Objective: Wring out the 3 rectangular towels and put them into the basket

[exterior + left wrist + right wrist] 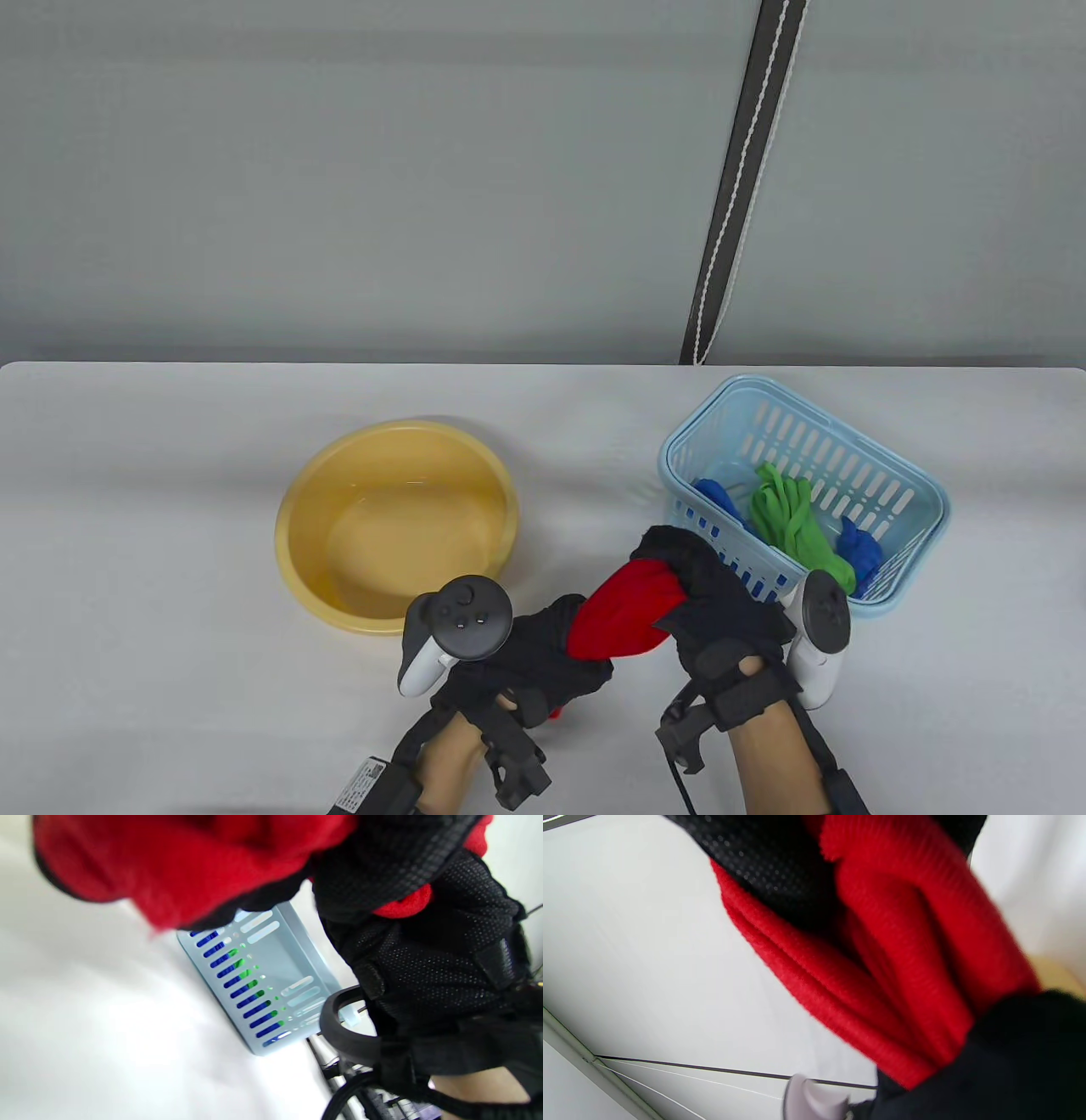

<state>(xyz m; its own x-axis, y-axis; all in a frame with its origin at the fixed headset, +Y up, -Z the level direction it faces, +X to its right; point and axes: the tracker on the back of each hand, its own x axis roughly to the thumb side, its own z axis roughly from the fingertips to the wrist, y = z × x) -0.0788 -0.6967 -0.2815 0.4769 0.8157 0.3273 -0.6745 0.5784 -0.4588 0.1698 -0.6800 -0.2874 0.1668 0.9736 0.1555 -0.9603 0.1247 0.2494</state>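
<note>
A red towel (626,613) is bunched between both gloved hands above the table's front, between the basin and the basket. My left hand (551,654) grips its lower left end. My right hand (708,594) grips its upper right end, fingers curled over the cloth. In the left wrist view the red towel (178,866) fills the top, with the other glove behind it. Close up in the right wrist view the red towel (882,976) shows as thick folds. The light blue slotted basket (899,501) at right holds a twisted green towel (793,518) and a blue towel (859,552).
A yellow basin (297,543) with water in it stands left of centre. A dark strap with white cord (747,178) hangs behind the table. The basket's slotted wall (271,984) lies just beyond the hands.
</note>
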